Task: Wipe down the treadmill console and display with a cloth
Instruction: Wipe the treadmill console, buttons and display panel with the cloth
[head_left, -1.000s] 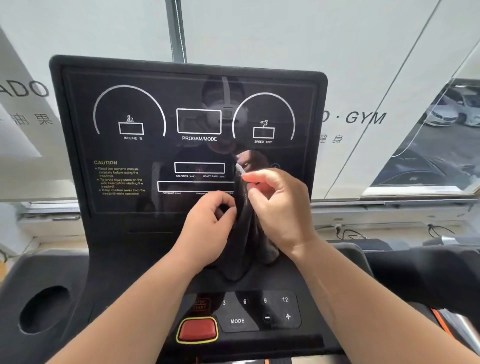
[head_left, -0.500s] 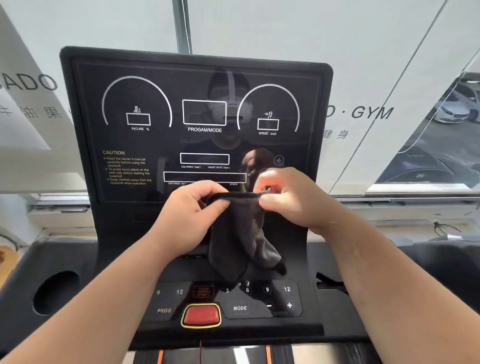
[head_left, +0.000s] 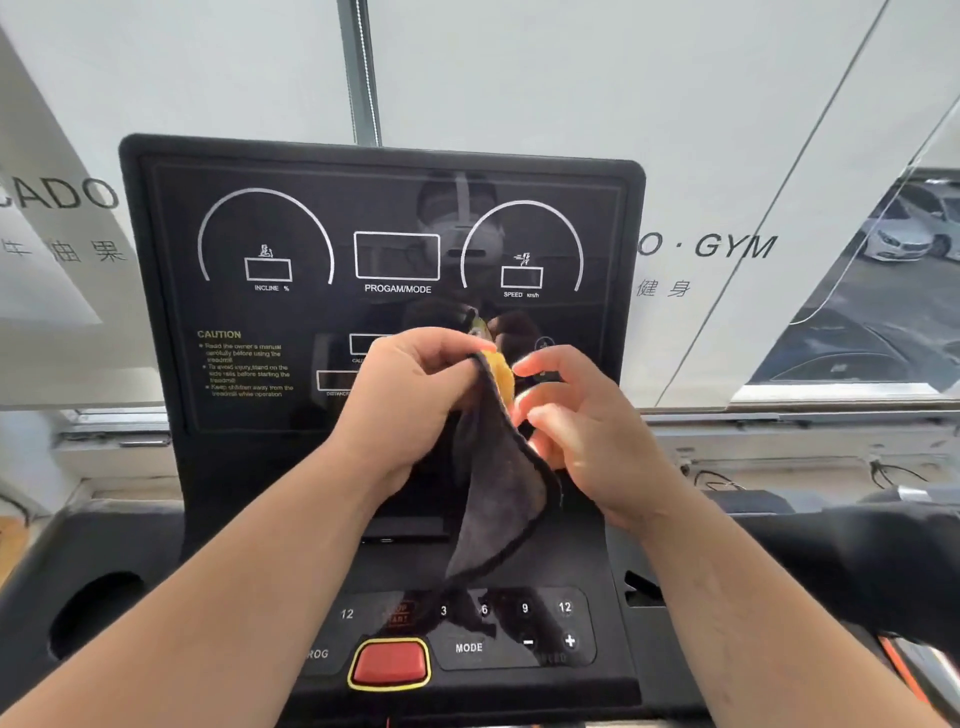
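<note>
Grey microfibre cloth (head_left: 498, 467), yellow reverse showing at the top corner — held in front of the lower display (head_left: 384, 291), hanging free above the console (head_left: 613, 571) keypad, touching neither. Left hand (head_left: 410, 400): grip closed on the cloth's upper edge. Right hand (head_left: 587, 431): fingers spread and loose just beside the hem, holding nothing. Step, by judgement: readying the cloth. Advice — fold into a flat pad, then wipe the glossy panel in overlapping passes, avoiding the red stop button (head_left: 389, 664).
</note>
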